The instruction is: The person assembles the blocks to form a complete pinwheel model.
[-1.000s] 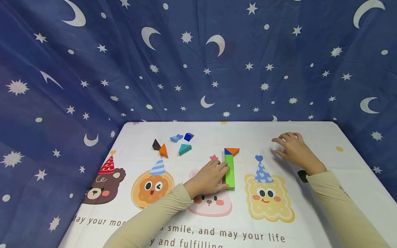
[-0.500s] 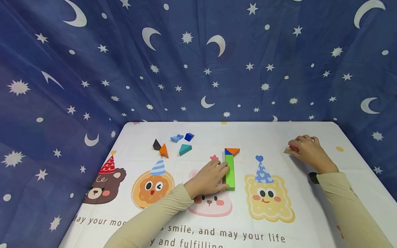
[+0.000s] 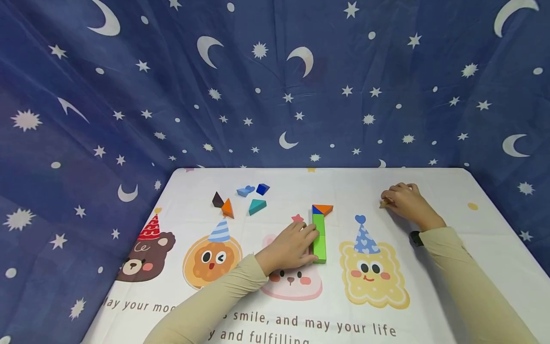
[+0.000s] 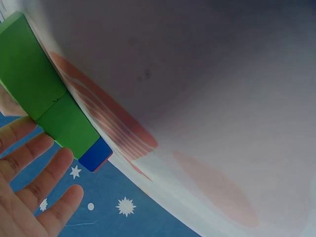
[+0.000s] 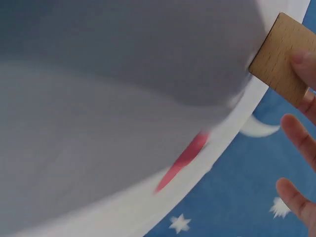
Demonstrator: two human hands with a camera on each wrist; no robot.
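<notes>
My left hand (image 3: 290, 246) rests against the left side of a row of two green blocks (image 3: 319, 239), set end to end. In the left wrist view its fingers lie fairly straight along the green blocks (image 4: 47, 79). At the row's far end sit a blue triangular block (image 3: 317, 209) and an orange triangular block (image 3: 325, 209). Over the right part of the table, my right hand (image 3: 406, 203) pinches a plain wooden block (image 5: 281, 57) between thumb and fingers. The right wrist view shows the thumb flat on its bare wood face; the other faces are hidden.
Loose blocks lie at the back left: dark brown (image 3: 217, 199), orange (image 3: 227, 209), teal (image 3: 257, 207), light blue (image 3: 243, 192) and dark blue (image 3: 263, 189). A white printed cloth (image 3: 361, 188) covers the table. Behind hangs a blue star-patterned curtain (image 3: 240, 91).
My right hand, bare at first, moved right and took hold of the wooden block, some red showing by its fingers then. It has since come back left with the block. The left hand stayed put.
</notes>
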